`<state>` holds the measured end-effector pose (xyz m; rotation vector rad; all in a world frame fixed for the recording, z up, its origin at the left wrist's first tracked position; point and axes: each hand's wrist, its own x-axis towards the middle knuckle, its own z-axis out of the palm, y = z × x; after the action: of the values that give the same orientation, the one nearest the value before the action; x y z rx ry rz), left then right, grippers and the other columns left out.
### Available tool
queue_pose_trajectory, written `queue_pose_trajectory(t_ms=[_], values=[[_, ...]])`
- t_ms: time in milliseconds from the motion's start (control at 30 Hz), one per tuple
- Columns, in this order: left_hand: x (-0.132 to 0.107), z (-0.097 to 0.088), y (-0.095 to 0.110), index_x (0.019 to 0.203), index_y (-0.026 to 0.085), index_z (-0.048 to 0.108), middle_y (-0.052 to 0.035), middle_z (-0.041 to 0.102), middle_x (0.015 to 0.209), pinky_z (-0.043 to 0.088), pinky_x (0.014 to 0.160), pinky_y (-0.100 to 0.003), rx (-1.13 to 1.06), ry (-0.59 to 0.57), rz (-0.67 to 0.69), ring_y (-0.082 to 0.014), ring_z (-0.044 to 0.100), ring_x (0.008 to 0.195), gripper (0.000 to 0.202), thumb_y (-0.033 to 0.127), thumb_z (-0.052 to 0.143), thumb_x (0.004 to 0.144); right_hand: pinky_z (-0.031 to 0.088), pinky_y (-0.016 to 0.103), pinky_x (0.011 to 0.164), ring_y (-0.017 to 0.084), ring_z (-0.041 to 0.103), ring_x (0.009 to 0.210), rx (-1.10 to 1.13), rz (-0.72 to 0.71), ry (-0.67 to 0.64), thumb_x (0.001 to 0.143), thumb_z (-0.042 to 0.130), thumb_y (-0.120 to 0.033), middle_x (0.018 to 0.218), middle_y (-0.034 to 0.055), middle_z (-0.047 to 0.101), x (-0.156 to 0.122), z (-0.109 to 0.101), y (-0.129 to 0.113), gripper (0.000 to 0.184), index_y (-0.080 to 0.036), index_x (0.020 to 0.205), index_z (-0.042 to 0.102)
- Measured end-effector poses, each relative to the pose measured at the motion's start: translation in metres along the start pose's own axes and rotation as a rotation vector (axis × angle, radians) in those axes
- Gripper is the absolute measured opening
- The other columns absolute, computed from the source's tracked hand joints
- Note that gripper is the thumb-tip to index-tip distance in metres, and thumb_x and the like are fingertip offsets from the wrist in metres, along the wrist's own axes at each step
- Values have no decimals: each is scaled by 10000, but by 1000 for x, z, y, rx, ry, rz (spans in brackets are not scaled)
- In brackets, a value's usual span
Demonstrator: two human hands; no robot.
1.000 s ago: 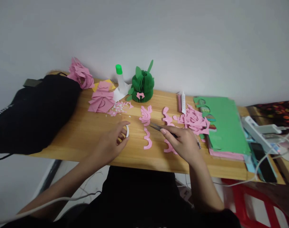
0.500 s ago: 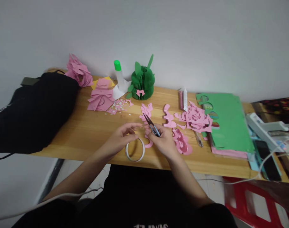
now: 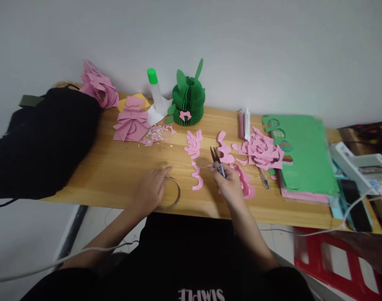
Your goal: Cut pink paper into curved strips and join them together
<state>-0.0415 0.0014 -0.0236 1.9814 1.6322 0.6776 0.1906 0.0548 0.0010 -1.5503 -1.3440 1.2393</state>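
My left hand [image 3: 151, 190] is closed at the left rim of a thin roll of tape [image 3: 179, 193], over the table's front edge area. Its index finger points right; the other fingers are mostly hidden. My right hand [image 3: 229, 184] grips small scissors [image 3: 216, 158] with bluish handles, dark blades pointing away and slightly apart. Between the hands lies a wavy pink paper strip [image 3: 196, 177], and beyond it a cluster of pink paper cutouts [image 3: 193, 143]. Beside the right hand are a scalloped pink paper piece [image 3: 248, 188] and another wavy pink cutout [image 3: 222, 147].
A green folded-paper figure [image 3: 188, 100] and a glue stick [image 3: 156, 90] stand near the wall. Pink scraps [image 3: 261, 148] and a green sheet [image 3: 306, 154] lie right. A black bag [image 3: 47, 146] covers the left end; a phone [image 3: 355, 205] lies far right.
My hands have moved apart: the left went left and down with the tape roll, the right went right with the scissors. The pink strip between them is uncovered. The camera view has tilted slightly.
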Motion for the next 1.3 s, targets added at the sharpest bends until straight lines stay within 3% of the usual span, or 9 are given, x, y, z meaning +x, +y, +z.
queue_pose_trajectory(t_ms=[133,267,367,500,667,900,1000,1133,1300], values=[[22,-14,-16,1248,175,553,-92,660,971,483,919,-434,-13,122,-81,-250,615,944,422,150,458,837,404,249,497,134,529,533,9,-46,-35,745,611,-406,597,-7,606,0,6,-8,242,-179,770,690],[38,-25,-10,1027,201,673,-92,633,1102,446,999,-442,-212,170,-109,-267,565,1114,303,186,599,734,478,274,565,160,607,597,80,-43,-77,722,641,-405,706,29,702,1,15,-14,225,-186,759,680],[40,-30,13,944,196,714,-104,631,1182,493,909,-377,-661,62,-201,-271,559,1166,231,263,667,727,500,292,585,176,630,608,133,-30,-94,692,678,-397,712,38,719,1,21,-19,234,-184,789,695],[38,-35,44,978,216,738,-78,676,1197,505,854,-331,-869,-75,-266,-246,611,1099,254,303,700,743,495,292,592,169,612,607,143,-62,-116,692,685,-400,712,42,718,-2,24,-29,239,-179,779,716],[43,-29,56,963,225,745,-43,731,1122,468,934,-325,-1086,-137,-339,-216,639,1066,270,239,743,693,459,271,552,143,558,568,174,-54,-126,690,689,-399,660,14,659,-7,21,-38,225,-180,744,695],[48,-20,63,938,194,751,-60,757,1053,459,985,-376,-1243,-194,-362,-222,656,1057,260,219,751,679,283,223,428,84,338,423,102,-113,-41,691,680,-385,451,-98,379,-7,15,-40,240,-178,811,662],[49,-18,66,939,183,750,-69,758,1046,472,972,-387,-1290,-187,-414,-210,675,982,292,207,768,649,260,223,423,81,319,422,61,-124,-12,688,676,-382,453,-102,354,-7,15,-40,235,-179,804,650],[50,-17,68,961,188,750,-72,743,1102,470,974,-375,-1312,-185,-441,-208,660,1035,313,183,761,649,247,225,417,80,297,422,47,-117,15,681,664,-400,457,-100,335,-5,14,-40,227,-186,750,635],[50,-15,68,1002,172,742,-66,752,990,462,965,-368,-1304,-171,-443,-207,649,1028,347,174,742,655,246,225,421,78,287,429,61,-116,-1,678,660,-384,464,-97,330,-4,12,-40,207,-185,724,625]])
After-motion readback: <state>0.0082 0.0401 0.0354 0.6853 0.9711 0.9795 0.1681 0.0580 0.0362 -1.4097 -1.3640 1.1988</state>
